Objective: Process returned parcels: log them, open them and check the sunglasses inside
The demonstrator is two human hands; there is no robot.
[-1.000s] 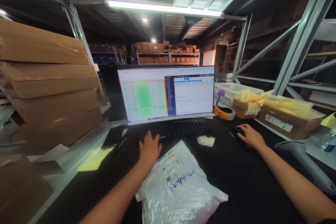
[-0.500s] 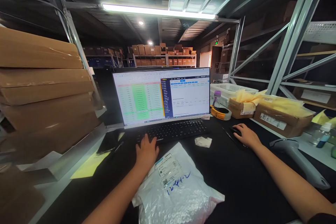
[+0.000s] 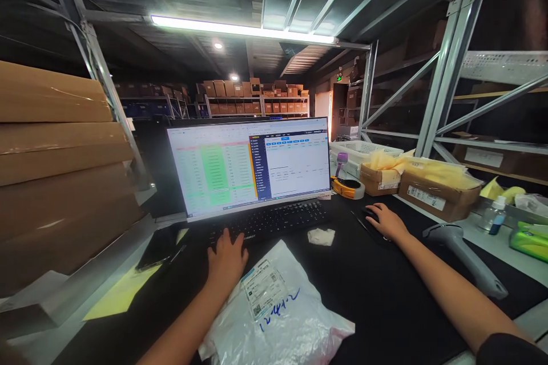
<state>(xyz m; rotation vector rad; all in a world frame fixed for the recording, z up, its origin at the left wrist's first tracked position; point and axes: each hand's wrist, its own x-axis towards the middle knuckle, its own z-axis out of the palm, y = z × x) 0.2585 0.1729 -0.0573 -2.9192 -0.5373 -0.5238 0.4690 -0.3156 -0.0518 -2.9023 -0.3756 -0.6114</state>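
My left hand [image 3: 226,259] rests at the left end of the black keyboard [image 3: 278,218], its fingers spread over the lower keys and holding nothing. My right hand [image 3: 387,221] lies over a dark computer mouse [image 3: 368,213], which the fingers mostly cover. Between my forearms lies a white plastic mailing bag [image 3: 295,331] with a printed shipping label [image 3: 263,290] and blue handwriting. Behind the keyboard stands a lit monitor [image 3: 295,171], showing a green-marked table on its left half and a web-like page on its right.
Stacked cardboard boxes [image 3: 55,148] crowd the left side. A phone [image 3: 156,248] lies by yellow paper [image 3: 115,293]. Crumpled white paper [image 3: 321,236] sits below the keyboard. On the right are a tape dispenser [image 3: 347,188], an open carton [image 3: 440,199], a grey handheld scanner [image 3: 466,256] and a spray bottle [image 3: 492,215].
The whole view has shifted, with everything sitting further left and slightly lower in the picture. Both hands keep their places on the keyboard and mouse; the mailing bag has not moved on the desk.
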